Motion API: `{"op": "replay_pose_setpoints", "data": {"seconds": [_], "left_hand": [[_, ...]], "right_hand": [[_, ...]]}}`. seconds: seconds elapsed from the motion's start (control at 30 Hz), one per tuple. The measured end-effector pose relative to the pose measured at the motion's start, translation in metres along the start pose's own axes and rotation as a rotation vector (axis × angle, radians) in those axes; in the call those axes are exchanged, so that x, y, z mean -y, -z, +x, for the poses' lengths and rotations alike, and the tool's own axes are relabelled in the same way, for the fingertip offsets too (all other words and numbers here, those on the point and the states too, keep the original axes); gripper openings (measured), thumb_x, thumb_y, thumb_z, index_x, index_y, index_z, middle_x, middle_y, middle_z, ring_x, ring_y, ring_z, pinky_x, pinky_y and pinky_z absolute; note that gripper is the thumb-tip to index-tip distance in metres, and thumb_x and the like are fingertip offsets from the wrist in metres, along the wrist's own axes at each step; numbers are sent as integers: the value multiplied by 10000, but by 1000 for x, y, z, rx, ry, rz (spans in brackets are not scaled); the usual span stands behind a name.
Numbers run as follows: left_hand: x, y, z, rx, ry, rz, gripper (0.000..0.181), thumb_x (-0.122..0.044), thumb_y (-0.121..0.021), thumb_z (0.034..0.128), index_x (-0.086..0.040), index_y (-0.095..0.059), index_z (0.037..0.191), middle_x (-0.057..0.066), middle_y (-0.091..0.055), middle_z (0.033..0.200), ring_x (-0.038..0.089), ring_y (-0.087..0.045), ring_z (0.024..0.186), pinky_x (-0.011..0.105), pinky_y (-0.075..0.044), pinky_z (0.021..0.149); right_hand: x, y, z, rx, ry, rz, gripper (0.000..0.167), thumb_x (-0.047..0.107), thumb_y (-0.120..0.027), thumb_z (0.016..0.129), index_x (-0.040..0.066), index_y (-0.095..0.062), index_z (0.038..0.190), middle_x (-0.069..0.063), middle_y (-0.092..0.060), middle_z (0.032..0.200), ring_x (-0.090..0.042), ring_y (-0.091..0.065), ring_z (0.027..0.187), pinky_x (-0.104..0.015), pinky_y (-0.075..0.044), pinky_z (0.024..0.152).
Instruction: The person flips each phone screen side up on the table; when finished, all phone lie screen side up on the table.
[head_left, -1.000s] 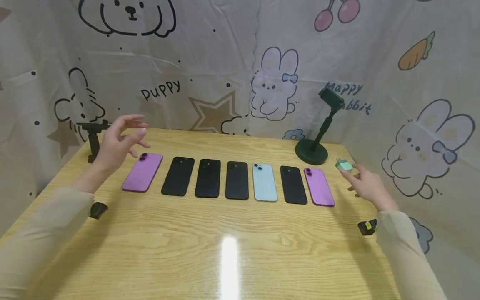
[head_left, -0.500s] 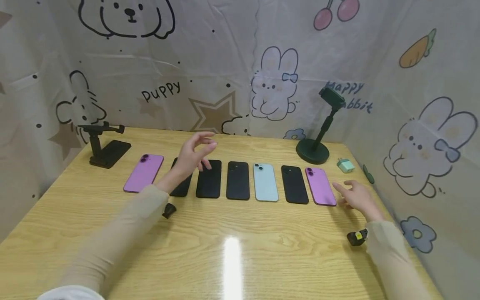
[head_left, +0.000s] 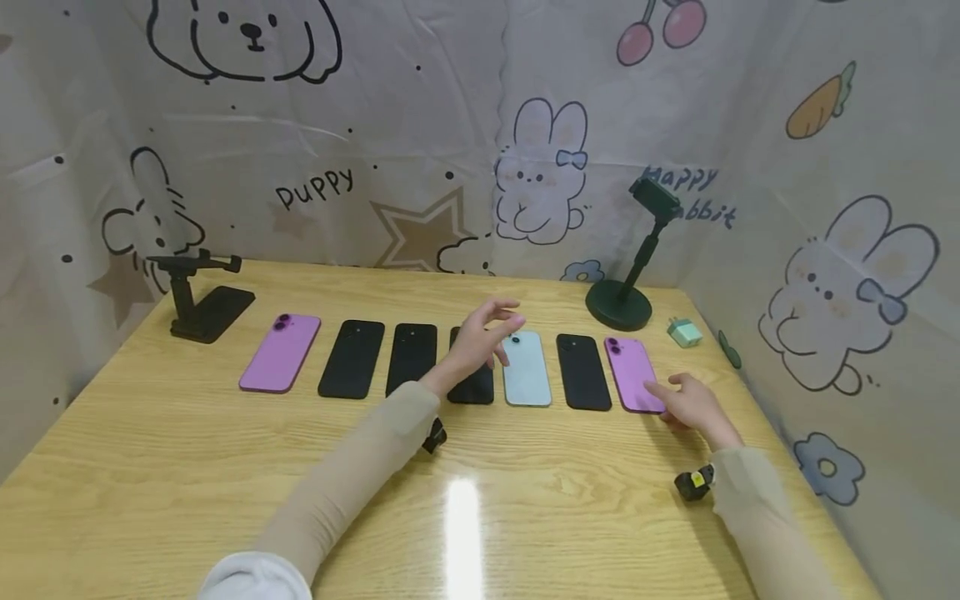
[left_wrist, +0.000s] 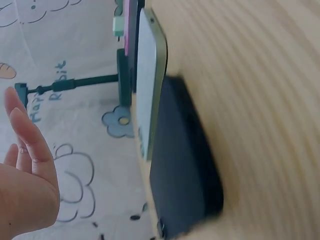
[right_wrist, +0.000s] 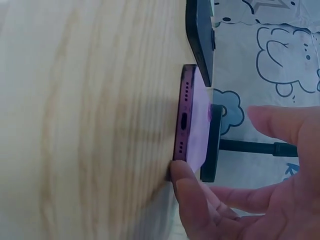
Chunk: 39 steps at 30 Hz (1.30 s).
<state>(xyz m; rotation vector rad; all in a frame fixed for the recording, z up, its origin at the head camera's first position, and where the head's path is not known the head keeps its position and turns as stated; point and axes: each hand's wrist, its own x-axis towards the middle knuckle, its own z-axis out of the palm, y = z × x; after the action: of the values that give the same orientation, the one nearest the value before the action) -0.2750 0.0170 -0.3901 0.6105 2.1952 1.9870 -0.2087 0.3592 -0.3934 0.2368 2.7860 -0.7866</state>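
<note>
The left hand (head_left: 477,340) has crossed the row; the right hand (head_left: 692,407) is now at the right-end purple phone (head_left: 630,371)
The left hand, fingers loosely bent and empty, has swept rightward over the dark fourth phone (head_left: 471,387), near the pale blue phone (head_left: 527,371); the right hand, spread and gripping nothing, has left the green charger (head_left: 685,332) for the right-end purple phone's near corner, firm contact unclear; work seems centred rightward; the phones lie unmoved on the desk (head_left: 562,500).

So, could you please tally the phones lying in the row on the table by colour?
Purple phones: 2
Black phones: 4
Pale blue phone: 1
Total: 7
</note>
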Motion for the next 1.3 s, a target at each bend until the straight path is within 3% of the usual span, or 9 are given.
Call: {"op": "replay_pose_setpoints", "data": {"seconds": [0.13,0.33,0.4,0.47,0.6,0.77,0.97,1.1,1.3], "left_hand": [[5,-17,7,38,32,-11,456,-312,-547,983,-126,-455,1389,152,-551,1308,128,-591,484,361,-454,460],[10,-40,13,119,88,-13,507,-333,-551,976,-127,-409,1417,95,-549,1329,151,-619,515,244,-436,434],[10,-50,16,150,102,-19,521,-350,-551,973,-137,-401,1424,77,-545,1334,250,-647,566,236,-436,437],[12,-60,20,174,112,-23,518,-360,-550,972,-150,-403,1422,62,-544,1326,306,-656,612,249,-440,440],[15,-80,24,226,150,-24,519,-371,-556,968,-178,-402,1425,39,-530,1335,297,-650,611,290,-436,439],[19,-101,27,285,175,-11,587,-369,-547,974,-126,-345,1469,54,-484,1416,158,-619,543,300,-465,471],[19,-105,37,315,193,-2,604,-357,-503,995,-102,-291,1499,111,-404,1489,113,-610,552,266,-477,491],[21,-105,46,342,215,-26,612,-349,-473,1008,-92,-250,1517,116,-371,1514,107,-628,592,240,-483,501],[22,-114,61,311,248,-18,571,-311,-510,997,-86,-319,1486,110,-423,1478,103,-627,616,221,-502,532]], "right_hand": [[0,-2,2,8,2,-25,851,514,-441,970,-219,-266,1366,-171,-640,845,-191,-588,719,-350,-463,736],[-1,-9,6,47,-32,1,876,520,-474,952,-208,-239,1379,-75,-545,672,-153,-495,532,-304,-396,675],[-2,-10,7,36,-28,-16,887,528,-489,943,-215,-254,1369,-121,-552,727,-207,-527,611,-353,-430,724],[-3,-11,8,20,-10,-44,898,541,-498,933,-221,-281,1354,-274,-596,885,-337,-590,789,-449,-466,823],[-4,-14,11,-11,23,-91,919,562,-515,915,-235,-319,1327,-446,-426,1276,-496,-482,1142,-579,-411,977],[-3,-17,11,-29,33,-102,931,561,-586,875,-232,-355,1303,-442,-465,1234,-433,-535,1039,-546,-463,898],[2,-24,9,-51,19,-72,929,548,-697,801,-202,-405,1265,-390,-503,1174,-345,-511,926,-455,-475,799],[-1,-26,11,-68,13,-58,927,532,-757,750,-182,-427,1241,-348,-501,1142,-349,-482,932,-446,-460,785],[-2,-23,10,-80,-11,-52,889,485,-790,734,-174,-439,1215,-334,-495,1123,-359,-472,938,-467,-452,801]]}}
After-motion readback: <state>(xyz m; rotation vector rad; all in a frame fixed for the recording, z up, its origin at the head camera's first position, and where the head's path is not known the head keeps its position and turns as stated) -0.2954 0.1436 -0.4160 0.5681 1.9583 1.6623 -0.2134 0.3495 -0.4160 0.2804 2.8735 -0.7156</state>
